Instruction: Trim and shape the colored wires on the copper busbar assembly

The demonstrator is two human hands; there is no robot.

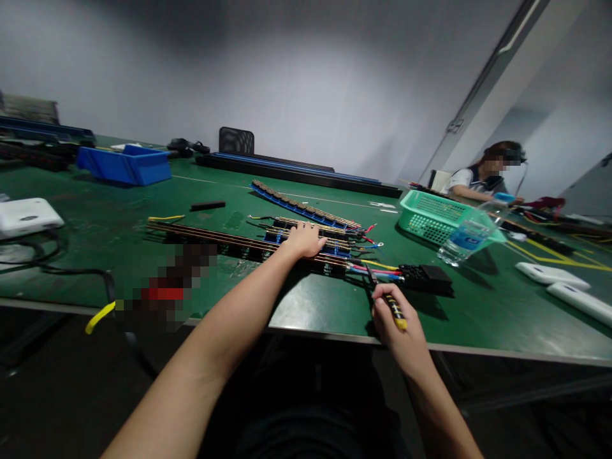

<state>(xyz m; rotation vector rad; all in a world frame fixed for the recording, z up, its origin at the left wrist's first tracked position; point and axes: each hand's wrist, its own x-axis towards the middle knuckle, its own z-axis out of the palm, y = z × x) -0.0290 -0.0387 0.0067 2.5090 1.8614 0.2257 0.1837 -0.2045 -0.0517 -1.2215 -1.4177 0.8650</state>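
Note:
My left hand lies with fingers spread over short copper-coloured rail strips on black and blue holders. Close to its near side runs a long conductor rail with parallel copper-coloured bars. In my right hand are pliers with a black-and-yellow handle, their dark tip beside the wires at the rail's right end. These yellow, red and blue wires lead into a black connector block. Behind my left hand lies another rail section with blue holders, and loose wire ends show at its right.
A green basket and a tilted water bottle stand right. White devices lie farther right. A blue bin and long dark rails are at the back. Cables cross the left edge. A person sits at far right.

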